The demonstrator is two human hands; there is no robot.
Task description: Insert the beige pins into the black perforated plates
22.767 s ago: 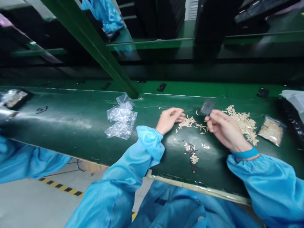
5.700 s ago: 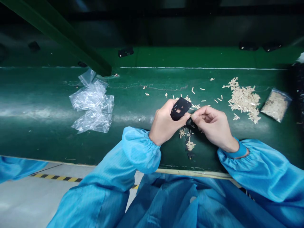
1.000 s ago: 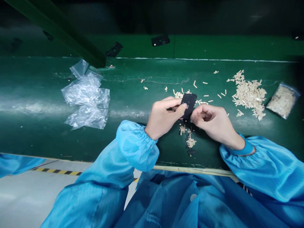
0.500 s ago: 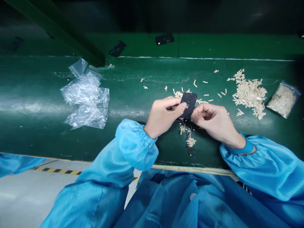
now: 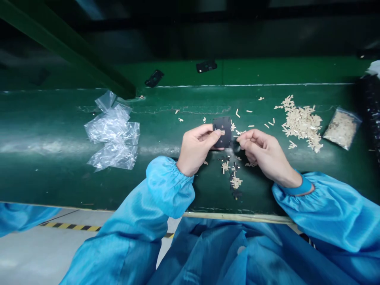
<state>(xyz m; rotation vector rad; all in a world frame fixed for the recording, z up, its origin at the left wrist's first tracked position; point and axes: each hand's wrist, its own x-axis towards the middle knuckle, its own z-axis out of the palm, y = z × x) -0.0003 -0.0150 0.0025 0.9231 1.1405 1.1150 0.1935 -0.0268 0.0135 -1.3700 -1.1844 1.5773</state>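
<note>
My left hand [image 5: 198, 147] grips a flat black plastic plate [image 5: 226, 132] by its left side, thumb across the front. Small openings and a pale piece beside the thumb show on the plate. Just to the right, my right hand [image 5: 264, 155] is closed in a pinch, with a small pale strip [image 5: 235, 136] at its fingertips, apart from the plate. Below the hands lie small dark scraps [image 5: 236, 194] mixed with a little heap of pale strips [image 5: 236, 182]. More pale pieces are partly hidden behind the plate and under my right hand.
A large pile of pale strips [image 5: 303, 126] and a filled clear bag [image 5: 342, 128] are at right. Crumpled clear bags [image 5: 114, 132] lie at left, near a green post [image 5: 97, 65]. Two black parts [image 5: 207, 66] rest at the back. A blue sleeve [image 5: 23, 217] shows at lower left.
My right hand has drawn away from the plate's edge, opening a small gap. The plate now faces the camera more squarely. The whole view has shifted slightly.
</note>
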